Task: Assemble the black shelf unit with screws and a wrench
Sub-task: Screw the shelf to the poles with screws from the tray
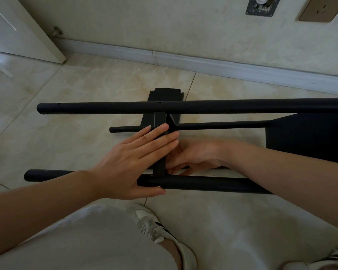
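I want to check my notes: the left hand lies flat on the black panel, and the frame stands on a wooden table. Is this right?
Not quite. In the head view the left hand does lie flat on the black panel, but the frame lies on a tiled floor, not a table.

Left hand (133,160) flat on black shelf panel (160,145), right hand (193,155) beneath.
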